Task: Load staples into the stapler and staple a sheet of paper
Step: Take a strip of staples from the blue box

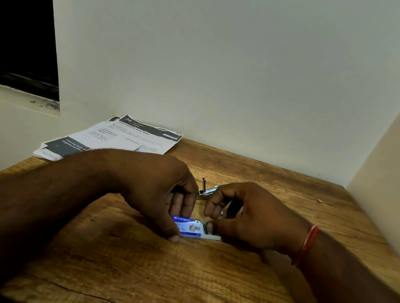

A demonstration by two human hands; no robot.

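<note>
Left hand (pixel 159 192) is seen lowered onto the wooden table (pixel 171 279) with its fingers and thumb curled round a small blue staple box (pixel 186 227), which is pinned flat against the wood near the middle of the scene. Beyond that forearm, at the far left against the wall, a loose stack of printed sheets of paper (pixel 115 141) is laid. From the right end of the box a pale inner tray (pixel 210 236) has been slid part of the way out. Just behind the gap between the two hands, further from the viewer, a chrome stapler (pixel 206 190) is lying; only a small part of it is shown, and whether it has been opened cannot be told. To the right, the right hand (pixel 248 218) is held over the open end of the tray with its fingers curled and its thumb tip set against the tray; whether a strip of staples is pinched there cannot be told. A red thread (pixel 307 246) is worn at that wrist.

The task is judged to be at an early stage: the box is being opened, while the stapler appears not yet loaded and the paper is untouched, so loading and stapling are both left to be done.
</note>
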